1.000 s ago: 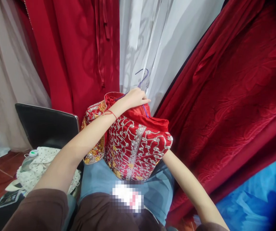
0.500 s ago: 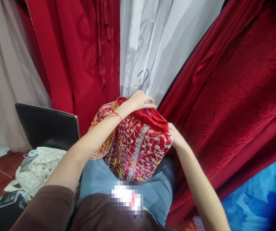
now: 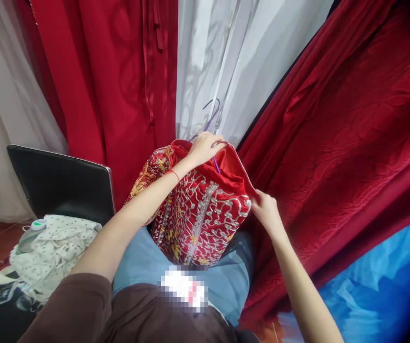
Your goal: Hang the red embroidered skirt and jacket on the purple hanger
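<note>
A red garment (image 3: pixel 198 214) with silver and gold embroidery rests on my lap, hung on a purple wire hanger (image 3: pixel 212 116) whose hook sticks up above it. My left hand (image 3: pixel 203 147) grips the top of the garment at the hanger's neck. My right hand (image 3: pixel 267 209) pinches the garment's red satin edge at its right shoulder. My jeans (image 3: pixel 222 276) show under the garment.
Red robes (image 3: pixel 119 81) and a white garment (image 3: pixel 219 62) hang straight ahead. A heavy red patterned fabric (image 3: pixel 344 157) fills the right. A black chair (image 3: pixel 58 183) with a dotted white cloth (image 3: pixel 55 245) stands at the left. Blue plastic (image 3: pixel 376 295) lies at the lower right.
My right hand has come out from under the garment and taken hold of its right edge. The garment has been lifted and turned slightly.
</note>
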The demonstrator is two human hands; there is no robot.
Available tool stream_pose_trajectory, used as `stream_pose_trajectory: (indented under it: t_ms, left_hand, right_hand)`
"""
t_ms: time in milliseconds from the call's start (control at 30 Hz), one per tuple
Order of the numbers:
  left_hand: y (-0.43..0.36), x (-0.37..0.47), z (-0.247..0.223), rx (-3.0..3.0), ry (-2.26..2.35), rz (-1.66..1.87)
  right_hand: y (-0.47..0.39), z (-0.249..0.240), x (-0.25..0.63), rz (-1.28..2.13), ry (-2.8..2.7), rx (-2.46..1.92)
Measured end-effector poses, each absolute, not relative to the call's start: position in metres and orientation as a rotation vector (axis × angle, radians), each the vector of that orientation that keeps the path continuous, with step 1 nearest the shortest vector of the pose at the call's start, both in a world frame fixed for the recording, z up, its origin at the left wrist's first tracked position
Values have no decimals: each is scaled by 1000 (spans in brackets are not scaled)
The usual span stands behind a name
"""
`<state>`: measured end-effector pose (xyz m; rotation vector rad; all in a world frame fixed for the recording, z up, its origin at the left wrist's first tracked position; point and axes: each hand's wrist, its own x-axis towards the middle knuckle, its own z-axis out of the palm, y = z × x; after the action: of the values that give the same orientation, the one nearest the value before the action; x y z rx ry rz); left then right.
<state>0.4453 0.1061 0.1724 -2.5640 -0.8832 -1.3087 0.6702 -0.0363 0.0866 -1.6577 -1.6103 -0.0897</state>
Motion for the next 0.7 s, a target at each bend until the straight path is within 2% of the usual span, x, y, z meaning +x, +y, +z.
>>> stream_pose_trajectory:
  t_ms: [133, 267, 333, 467, 567, 700]
  left_hand:
    - [109, 460, 167, -2438, -970, -1229]
    - [114, 478, 163, -2335, -1041, -1173]
    - [116, 482, 163, -2340, -1061, -1153]
    - [121, 481, 162, -2362, -1125, -1160]
    - [121, 476, 157, -2393, -1066, -1157]
    - [113, 461, 140, -2393, -890, -1132]
  right_hand:
    - [-70, 110, 688, -392, -1404, -1631]
    - [-109, 129, 649, -790, -1342, -1726]
    - [-113, 111, 613, -940, -1418, -1826]
    - [-75, 44, 559, -845, -1867, -1900]
    - [-29, 6, 556, -762, -1934, -1984]
    - [10, -16, 578, -694, -1903, -1944]
